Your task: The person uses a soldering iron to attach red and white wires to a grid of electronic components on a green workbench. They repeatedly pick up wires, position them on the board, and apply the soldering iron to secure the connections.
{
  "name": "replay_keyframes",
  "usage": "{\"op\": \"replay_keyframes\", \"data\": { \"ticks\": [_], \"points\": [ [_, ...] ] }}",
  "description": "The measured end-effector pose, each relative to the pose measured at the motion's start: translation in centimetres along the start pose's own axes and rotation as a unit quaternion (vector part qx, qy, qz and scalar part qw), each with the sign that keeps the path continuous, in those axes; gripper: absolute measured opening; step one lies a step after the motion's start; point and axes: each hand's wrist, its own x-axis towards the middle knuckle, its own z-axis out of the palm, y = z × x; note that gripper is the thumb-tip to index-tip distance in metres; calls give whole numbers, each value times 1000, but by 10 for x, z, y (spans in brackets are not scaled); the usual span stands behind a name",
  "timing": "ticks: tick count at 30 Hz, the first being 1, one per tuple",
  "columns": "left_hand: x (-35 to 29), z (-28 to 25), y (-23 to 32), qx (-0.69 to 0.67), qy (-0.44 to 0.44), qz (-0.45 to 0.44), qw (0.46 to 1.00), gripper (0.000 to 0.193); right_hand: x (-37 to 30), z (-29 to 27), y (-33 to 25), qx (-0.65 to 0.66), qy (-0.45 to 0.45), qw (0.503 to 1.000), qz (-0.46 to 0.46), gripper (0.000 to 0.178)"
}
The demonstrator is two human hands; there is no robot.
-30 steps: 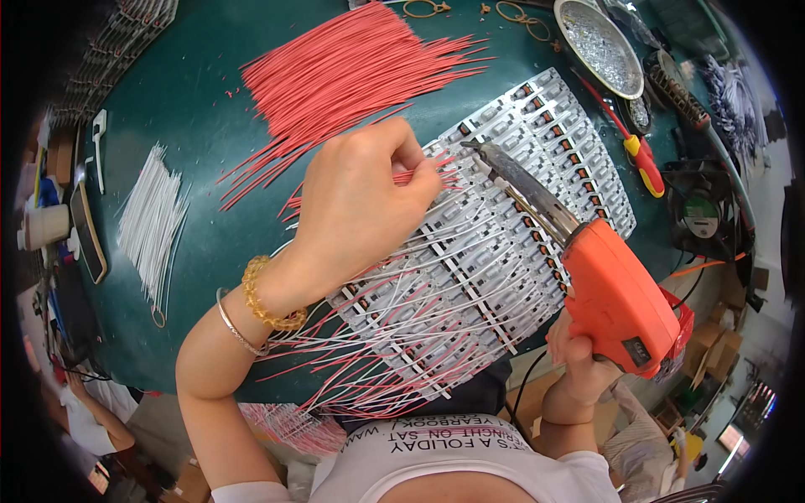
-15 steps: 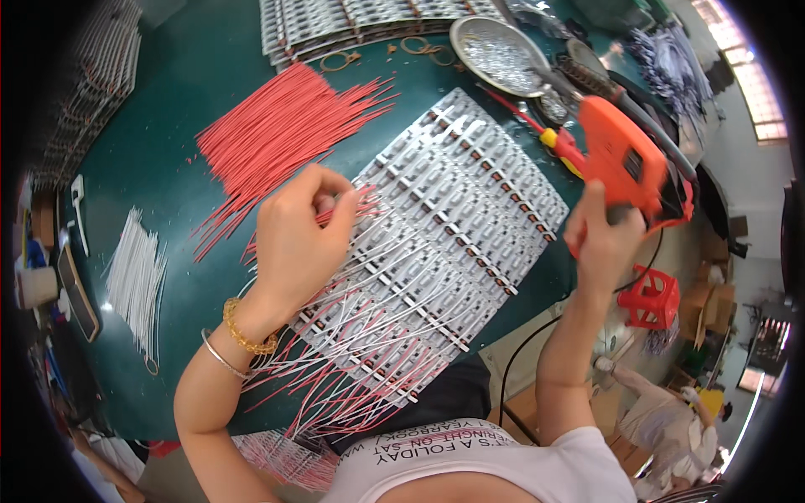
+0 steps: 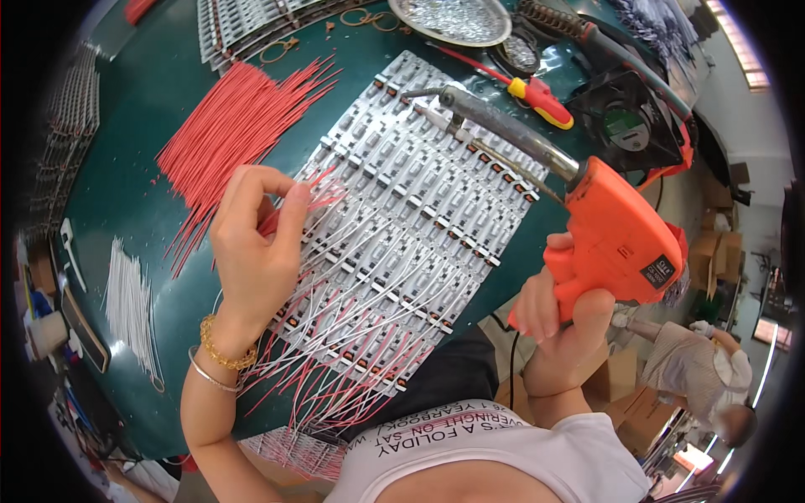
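My left hand point(image 3: 256, 243) is closed in a pinch on several short red wires point(image 3: 325, 194), whose ends poke out over the left edge of a panel of small white circuit boards point(image 3: 428, 189). Red and white wires point(image 3: 335, 335) fan out from the panel's near rows. In my right hand point(image 3: 558, 335) is an orange soldering gun point(image 3: 620, 230), gripped by its handle. Its metal barrel reaches left above the panel's far part, the bent tip apart from my left hand. A large heap of loose red wires point(image 3: 239, 126) lies beyond my left hand.
A bundle of white wires point(image 3: 130, 293) lies at the left. At the far side are a dish of small metal bits point(image 3: 457, 21), a red-and-yellow screwdriver point(image 3: 541, 101), a black fan point(image 3: 625, 121) and stacked panels point(image 3: 251, 29). Another person point(image 3: 700, 360) is at the right, away from the table.
My right hand has taken up the soldering gun and swung its barrel left over the panel. My left hand still pinches the red wires. The whole view has shifted slightly.
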Motion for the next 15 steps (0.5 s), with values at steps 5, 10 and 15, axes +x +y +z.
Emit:
{"op": "replay_keyframes", "data": {
  "ticks": [5, 10, 15],
  "points": [
    [3, 3, 6, 69, -5, 67, 995, 11, -12, 7, 9, -8, -16, 1000, 17, 86],
    [-3, 4, 3, 75, -4, 80, 994, 12, -16, 9, 23, -91, -16, 995, -25, 88],
    [-5, 7, 5, 76, -1, 73, 994, 13, -13, -5, 32, -124, -44, 991, -23, 87]
  ]
}}
